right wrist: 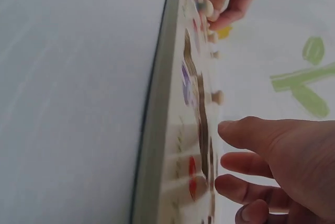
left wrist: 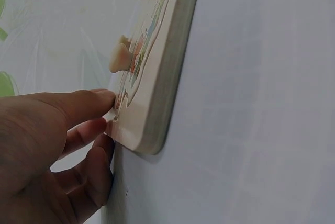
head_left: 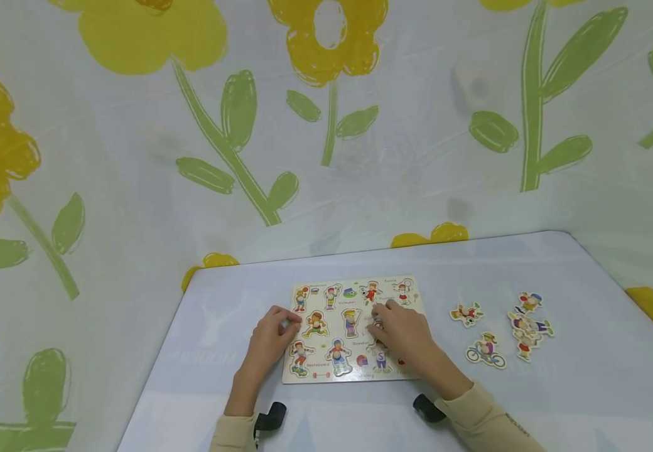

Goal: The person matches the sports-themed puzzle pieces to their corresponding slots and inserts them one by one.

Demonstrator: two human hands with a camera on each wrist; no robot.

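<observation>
A wooden peg puzzle board (head_left: pixel 326 342) with cartoon sports figures lies flat on the table. Fingertips of the left hand (head_left: pixel 272 333) hold its left edge; in the left wrist view the thumb (left wrist: pixel 91 103) meets the board's corner, close to a round wooden knob (left wrist: pixel 121 58). The right hand (head_left: pixel 404 329) is over the right half of the board, partly covering a figure there. In the right wrist view its thumb (right wrist: pixel 246 131) and fingers stand apart with nothing visible between them. Several figures with knobs sit in the board's left and upper parts.
Loose puzzle pieces lie right of the board: a cyclist (head_left: pixel 486 351), a figure (head_left: pixel 466 314) beside it, and an overlapping cluster (head_left: pixel 525 333). The white table (head_left: pixel 208 358) meets a flower-printed cloth (head_left: pixel 417 157) behind. Dark devices are strapped at both wrists.
</observation>
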